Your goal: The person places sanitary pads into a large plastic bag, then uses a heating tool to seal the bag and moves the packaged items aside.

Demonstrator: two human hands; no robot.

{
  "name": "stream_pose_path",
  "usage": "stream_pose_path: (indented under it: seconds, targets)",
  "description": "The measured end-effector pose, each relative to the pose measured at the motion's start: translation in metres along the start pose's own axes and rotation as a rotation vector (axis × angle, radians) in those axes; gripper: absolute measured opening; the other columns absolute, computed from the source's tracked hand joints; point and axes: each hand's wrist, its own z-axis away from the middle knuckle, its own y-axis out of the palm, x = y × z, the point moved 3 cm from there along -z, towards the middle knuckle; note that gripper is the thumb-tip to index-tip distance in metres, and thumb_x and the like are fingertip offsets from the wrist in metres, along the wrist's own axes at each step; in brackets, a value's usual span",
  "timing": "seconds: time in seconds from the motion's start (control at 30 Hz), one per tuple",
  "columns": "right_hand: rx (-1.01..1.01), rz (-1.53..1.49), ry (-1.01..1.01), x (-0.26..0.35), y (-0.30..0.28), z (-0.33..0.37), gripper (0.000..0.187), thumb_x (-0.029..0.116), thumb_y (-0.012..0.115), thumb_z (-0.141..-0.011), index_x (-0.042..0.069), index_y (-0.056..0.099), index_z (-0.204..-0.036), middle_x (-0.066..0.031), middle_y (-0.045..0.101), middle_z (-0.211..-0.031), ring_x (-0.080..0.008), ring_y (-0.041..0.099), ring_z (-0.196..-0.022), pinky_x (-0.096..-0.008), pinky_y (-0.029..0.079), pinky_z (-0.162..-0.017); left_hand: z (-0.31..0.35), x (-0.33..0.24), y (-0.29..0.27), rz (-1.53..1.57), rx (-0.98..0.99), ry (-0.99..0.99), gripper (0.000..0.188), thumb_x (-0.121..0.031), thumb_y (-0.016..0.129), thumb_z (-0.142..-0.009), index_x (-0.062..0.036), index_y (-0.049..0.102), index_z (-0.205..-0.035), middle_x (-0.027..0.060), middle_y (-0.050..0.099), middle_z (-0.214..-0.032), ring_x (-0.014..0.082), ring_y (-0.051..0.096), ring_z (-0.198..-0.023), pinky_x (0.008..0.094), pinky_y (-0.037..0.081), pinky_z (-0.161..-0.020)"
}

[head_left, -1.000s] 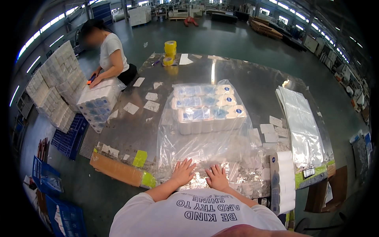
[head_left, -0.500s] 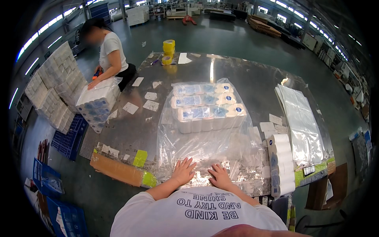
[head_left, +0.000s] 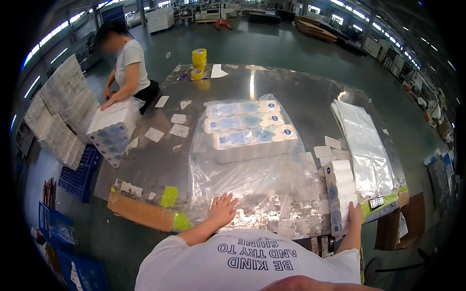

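Note:
A clear plastic bag (head_left: 238, 179) lies on the metal-topped table in front of me, with several white packs of paper rolls (head_left: 255, 138) in rows inside its far part. My left hand (head_left: 223, 209) rests flat on the bag's near end, fingers spread. At the table's right front, a separate long pack of white paper rolls (head_left: 338, 186) in clear wrap points away from me. My right hand (head_left: 356, 213) grips that pack by its right side near the close end; some of its fingers are hidden.
Flat plastic bags (head_left: 364, 150) are stacked at the right. Yellow tape rolls (head_left: 198, 63) stand on the far edge. Scraps of white card (head_left: 179, 130) dot the tabletop. At left, a co-worker (head_left: 131, 68) handles a wrapped bundle (head_left: 114, 126) beside stacked bundles (head_left: 60, 111).
My right hand has left the bag's near end and moved right to the separate roll pack. My left hand stays on the bag. The view has shifted slightly.

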Motion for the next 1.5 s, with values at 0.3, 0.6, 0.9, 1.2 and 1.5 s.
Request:
stream_pose_path:
  seconds: [0.3,0.6,0.9,1.2,1.5]
  targets:
    - [0.394,-0.514,-0.036,-0.016,0.075,0.06,0.063,0.034,0.066,-0.085,-0.004,0.045,-0.131,-0.0192,0.059,-0.122,-0.0338,0.057,-0.112,-0.0417,0.045,-0.095,-0.002,0.0,0.003,0.021,-0.025,0.034,0.054,-0.038,0.05,-0.091,-0.0206,0.042,-0.141,0.0079,0.029,-0.152,0.0275,0.019,-0.144,0.0527,0.015,-0.114]
    - [0.758,-1.157,0.568,-0.021,0.094,0.188,0.052,0.029,0.054,-0.092,0.003,0.042,-0.136,-0.0151,0.056,-0.127,-0.0318,0.055,-0.115,-0.0493,0.045,-0.097,0.0,0.004,-0.005,0.049,-0.024,0.058,0.055,-0.037,0.052,-0.089,-0.0189,0.044,-0.14,0.0088,0.029,-0.152,0.0284,0.019,-0.143,0.0528,0.015,-0.114]
    - [0.766,-1.453,0.603,0.01,0.07,0.241,0.063,0.024,0.062,-0.074,0.003,0.047,-0.131,-0.0187,0.058,-0.124,-0.0388,0.056,-0.112,-0.053,0.043,-0.099,-0.005,0.003,-0.002,0.085,0.025,0.064,0.054,-0.033,0.053,-0.088,-0.0217,0.044,-0.14,0.0082,0.025,-0.154,0.027,0.016,-0.144,0.0558,0.012,-0.114]
    - [1.024,-1.641,0.259,0.036,0.029,0.213,0.06,0.031,0.064,-0.074,0.003,0.053,-0.126,-0.0159,0.065,-0.111,-0.0352,0.062,-0.1,-0.0484,0.048,-0.093,-0.044,0.014,-0.033,0.703,0.025,-0.169,0.024,-0.027,0.06,-0.086,-0.0081,0.072,-0.094,0.0077,0.07,-0.085,0.0221,0.065,-0.079,0.0333,0.05,-0.072]
    - [1.605,-0.765,0.439,0.083,0.09,0.226,0.06,0.036,0.065,-0.077,0.004,0.052,-0.126,-0.0151,0.062,-0.117,-0.033,0.06,-0.105,-0.0479,0.048,-0.092,-0.078,-0.036,-0.167,1.528,-0.065,-0.099,0.024,-0.02,0.058,-0.092,-0.0029,0.071,-0.101,0.0015,0.067,-0.083,0.0112,0.056,-0.071,0.0272,0.046,-0.064]
